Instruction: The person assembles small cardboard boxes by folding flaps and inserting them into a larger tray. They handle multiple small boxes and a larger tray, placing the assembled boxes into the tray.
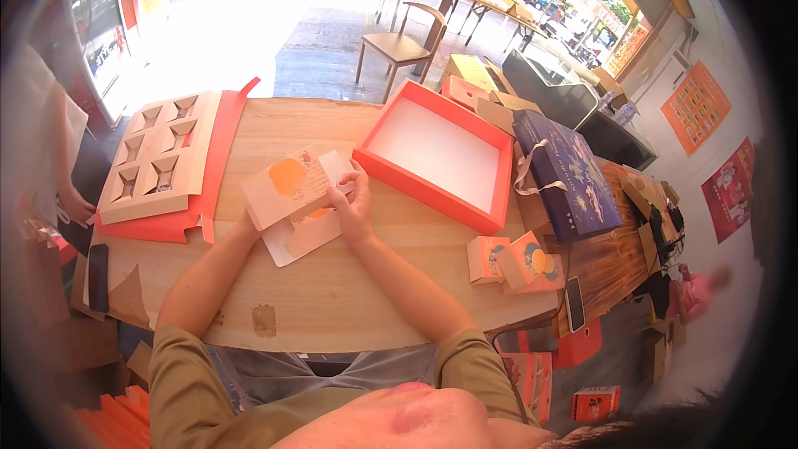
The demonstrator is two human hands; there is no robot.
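Note:
A small peach carton [287, 187] with an orange round patch is between my hands above the table. It looks flattened or partly folded. Under it, another cut-out card panel [312, 237] with a pale edge shows; I cannot tell whether the two are joined. My right hand [356, 206] grips the carton's right edge, thumb on the near face and fingers bent. My left hand [249, 223] reaches to the carton's left end, its fingers hidden behind the card.
An open red box [507, 170] with a white inside lies right of my hands. At left rests a compartment tray [158, 158] on red card. Small printed boxes [524, 262], a blue gift bag [569, 175] and phones [574, 303] are around. Another person [62, 116] stands at far left.

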